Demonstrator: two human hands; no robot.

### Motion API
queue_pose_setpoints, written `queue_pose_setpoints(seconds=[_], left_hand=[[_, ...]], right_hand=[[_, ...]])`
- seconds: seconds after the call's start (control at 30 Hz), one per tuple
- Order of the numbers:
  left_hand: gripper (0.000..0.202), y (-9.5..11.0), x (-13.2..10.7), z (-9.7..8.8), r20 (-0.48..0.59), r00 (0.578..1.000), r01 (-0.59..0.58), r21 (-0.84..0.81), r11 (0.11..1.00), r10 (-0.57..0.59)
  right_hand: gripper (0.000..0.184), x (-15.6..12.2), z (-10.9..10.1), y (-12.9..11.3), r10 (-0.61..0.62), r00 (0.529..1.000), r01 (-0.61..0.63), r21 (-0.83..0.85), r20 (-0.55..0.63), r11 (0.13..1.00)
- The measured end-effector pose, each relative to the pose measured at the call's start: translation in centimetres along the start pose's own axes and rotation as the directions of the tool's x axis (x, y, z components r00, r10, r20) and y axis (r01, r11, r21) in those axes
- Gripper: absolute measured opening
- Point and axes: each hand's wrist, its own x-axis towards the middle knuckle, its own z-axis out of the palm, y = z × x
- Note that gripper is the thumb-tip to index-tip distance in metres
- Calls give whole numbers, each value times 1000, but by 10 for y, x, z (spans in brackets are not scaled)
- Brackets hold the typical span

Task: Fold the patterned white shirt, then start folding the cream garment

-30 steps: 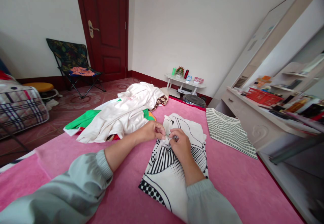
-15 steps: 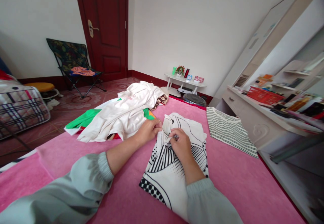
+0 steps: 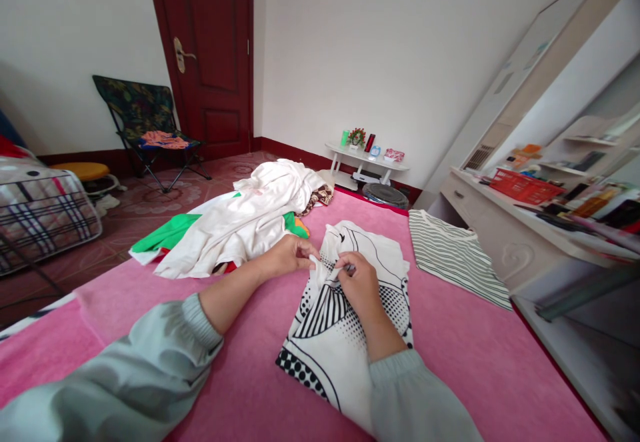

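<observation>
A white shirt with black dots, stripes and curved lines lies partly folded on the pink bedspread before me. My left hand pinches a raised bit of its fabric at the upper left edge. Close beside it, my right hand grips another fold of the same shirt between thumb and fingers. The cloth between the two hands is bunched up off the bed. Both forearms are in grey-green sleeves, and the right one covers part of the shirt.
A heap of white and green clothes lies at the far left of the bed. To the right is a folded striped shirt, near a dresser with a red basket. Beyond stand a folding chair and a low white table.
My left hand has shifted slightly left and down, drawing the pinched fabric out a little. My right hand stays nearly in place, still holding its fold.
</observation>
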Motion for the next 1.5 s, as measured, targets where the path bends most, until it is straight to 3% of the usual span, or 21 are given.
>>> queue_pose_setpoints(seconds=[0.13,0.27,0.4,0.47,0.57,0.67,0.8,0.87,0.97,1.07,1.23,1.33,1.4,1.5], left_hand=[[10,-2,1,5,-178,984,11,228,974,31],[5,9,-3,11,-337,939,113,486,867,66],[8,18,-5,14,-386,915,146,594,791,121],[11,16,-3,14,-392,916,138,509,849,86],[17,11,1,15,-385,911,191,72,979,-149],[19,14,3,17,-310,889,264,-255,930,-337],[22,29,1,18,-223,857,317,-482,816,-465],[29,34,-1,19,-179,859,347,-484,803,-480],[43,33,-2,26,-248,871,347,-300,888,-424],[41,24,0,36,-374,868,312,-103,945,-327],[26,17,3,46,-492,818,271,-125,954,-297],[25,23,-1,51,-518,838,211,18,977,-172],[26,30,-8,55,-474,880,102,228,968,19],[28,44,-18,64,-267,945,-70,401,913,190]], right_hand=[[17,0,-1,-1,9,1000,-8,63,-23,998],[16,-1,-3,-3,53,997,-43,162,-61,986],[14,-2,-4,-4,116,989,-91,239,-93,967],[14,-2,-5,-5,145,984,-113,267,-103,957],[14,-2,-6,-5,164,980,-125,293,-113,948],[14,-3,-6,-4,171,978,-128,302,-121,945],[13,-4,-7,-5,179,973,-125,322,-146,939],[12,-4,-7,-6,178,971,-119,328,-159,937],[10,-4,-7,-7,177,970,-115,333,-164,936],[10,-4,-8,-8,173,971,-107,346,-166,932],[9,-4,-8,-7,158,969,-85,342,-192,936],[9,-3,-8,-8,155,965,-75,345,-210,935],[10,-4,-9,-8,155,964,-72,348,-217,935],[11,-4,-10,-10,148,961,-60,344,-236,937]])
